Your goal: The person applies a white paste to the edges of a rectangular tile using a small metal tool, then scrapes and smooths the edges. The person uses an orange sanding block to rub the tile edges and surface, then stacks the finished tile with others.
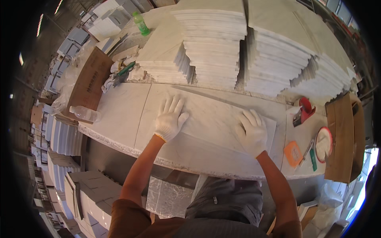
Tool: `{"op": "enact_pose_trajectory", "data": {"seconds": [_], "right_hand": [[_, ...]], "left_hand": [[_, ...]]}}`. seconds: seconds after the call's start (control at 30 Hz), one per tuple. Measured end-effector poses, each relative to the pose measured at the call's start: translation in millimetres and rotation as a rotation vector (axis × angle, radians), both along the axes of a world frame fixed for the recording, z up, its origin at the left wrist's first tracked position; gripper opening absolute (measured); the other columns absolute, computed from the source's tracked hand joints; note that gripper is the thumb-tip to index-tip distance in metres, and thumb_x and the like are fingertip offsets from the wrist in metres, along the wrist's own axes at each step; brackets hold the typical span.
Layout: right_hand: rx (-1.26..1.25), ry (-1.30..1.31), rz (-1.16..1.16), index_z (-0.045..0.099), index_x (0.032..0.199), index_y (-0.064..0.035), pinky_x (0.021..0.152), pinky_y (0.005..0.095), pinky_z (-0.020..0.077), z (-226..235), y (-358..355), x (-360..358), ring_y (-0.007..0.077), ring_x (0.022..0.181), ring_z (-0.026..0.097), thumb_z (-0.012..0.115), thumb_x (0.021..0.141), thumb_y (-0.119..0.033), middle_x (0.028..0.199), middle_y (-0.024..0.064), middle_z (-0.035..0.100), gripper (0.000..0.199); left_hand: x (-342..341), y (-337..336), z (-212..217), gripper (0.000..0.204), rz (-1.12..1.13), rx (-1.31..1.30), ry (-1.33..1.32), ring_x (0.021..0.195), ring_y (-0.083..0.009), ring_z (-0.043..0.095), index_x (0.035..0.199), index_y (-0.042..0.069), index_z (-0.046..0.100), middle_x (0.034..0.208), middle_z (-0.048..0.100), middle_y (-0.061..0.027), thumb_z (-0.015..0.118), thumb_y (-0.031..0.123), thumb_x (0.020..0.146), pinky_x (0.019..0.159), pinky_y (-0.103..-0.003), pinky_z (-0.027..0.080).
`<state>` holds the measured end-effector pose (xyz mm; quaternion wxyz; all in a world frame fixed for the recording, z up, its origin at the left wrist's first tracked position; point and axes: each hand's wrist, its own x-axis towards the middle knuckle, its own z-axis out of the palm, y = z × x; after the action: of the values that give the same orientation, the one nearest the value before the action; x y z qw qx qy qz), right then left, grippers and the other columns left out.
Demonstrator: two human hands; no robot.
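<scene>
A long white stone slab [210, 116] with faint grey veining lies flat on the stone-topped bench [115, 115], set slightly askew. My left hand [171, 116], in a white knitted glove, rests on the slab's left part with its fingers spread. Toward the slab's right end my right hand [253, 131], gloved the same way, lies with its fingers outstretched, palm down. Neither hand grips anything.
Tall stacks of white stone slabs [214, 43] stand behind. Cardboard boxes [90, 81] flank both ends. On the right sit a red container [304, 111], an orange pad [293, 154], a green-handled tool [313, 160] and a round tub [324, 142]. Bottles [141, 23] stand leftward.
</scene>
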<state>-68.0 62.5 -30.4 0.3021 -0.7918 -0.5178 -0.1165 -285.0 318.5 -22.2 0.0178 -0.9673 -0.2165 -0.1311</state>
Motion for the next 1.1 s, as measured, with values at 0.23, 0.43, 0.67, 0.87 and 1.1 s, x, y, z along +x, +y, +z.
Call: {"op": "enact_pose_trajectory", "data": {"seconds": [0.23, 0.43, 0.67, 0.87, 1.1], "right_hand": [[0.232, 0.342, 0.299, 0.075, 0.104, -0.0070, 0.090, 0.0431, 0.0546, 6.9, -110.4, -69.8, 0.0353, 0.103, 0.069, 0.072, 0.084, -0.008, 0.110, 0.0136, 0.073, 0.021], [0.096, 0.725, 0.067, 0.075, 0.105, -0.0025, 0.088, 0.0384, 0.0560, -18.0, -227.4, -113.9, 0.0313, 0.096, 0.071, 0.071, 0.085, -0.004, 0.104, 0.0136, 0.074, 0.020], [0.407, 1.240, -0.373, 0.069, 0.115, 0.0091, 0.090, 0.0360, 0.0556, -26.9, -262.8, -133.3, 0.0224, 0.097, 0.069, 0.052, 0.098, -0.011, 0.105, 0.0159, 0.072, 0.031], [0.332, 1.227, -0.340, 0.064, 0.126, 0.0089, 0.085, 0.0325, 0.0569, -8.8, -250.0, -108.3, 0.0180, 0.092, 0.070, 0.051, 0.101, -0.008, 0.107, 0.0146, 0.072, 0.033], [0.296, 1.053, -0.241, 0.040, 0.153, 0.0028, 0.088, 0.0301, 0.0541, -32.2, -211.9, -80.1, 0.0131, 0.093, 0.067, 0.054, 0.101, -0.009, 0.112, 0.0129, 0.070, 0.055]], "left_hand": [[74.0, -83.3, -13.1, 0.080, -0.188, -0.091, 0.161, 0.155, -0.0379, 0.022, 0.158, 0.006, 0.035, 0.167, 0.026, -0.0187, 0.040, 0.063, 0.101, 0.126, -0.053, 0.013], [170.0, -204.4, -26.5, 0.083, -0.522, -0.332, 0.069, 0.153, -0.0390, 0.026, 0.153, 0.002, 0.040, 0.162, 0.034, -0.0214, 0.053, 0.061, 0.096, 0.126, -0.054, 0.014], [152.7, -285.9, -6.5, 0.070, -0.886, -0.546, -0.076, 0.148, -0.0401, 0.034, 0.148, 0.001, 0.048, 0.155, 0.043, -0.0219, 0.068, 0.039, 0.093, 0.122, -0.053, 0.026], [73.5, -181.2, -15.9, 0.059, -0.229, -0.679, -0.127, 0.141, -0.0354, 0.045, 0.152, 0.010, 0.045, 0.152, 0.048, -0.0216, 0.057, 0.038, 0.102, 0.116, -0.044, 0.037], [-51.9, 19.6, -44.1, 0.063, 0.618, -0.090, -0.220, 0.130, -0.0378, 0.058, 0.151, 0.012, 0.049, 0.142, 0.058, -0.0254, 0.060, 0.043, 0.098, 0.108, -0.043, 0.045]]}}
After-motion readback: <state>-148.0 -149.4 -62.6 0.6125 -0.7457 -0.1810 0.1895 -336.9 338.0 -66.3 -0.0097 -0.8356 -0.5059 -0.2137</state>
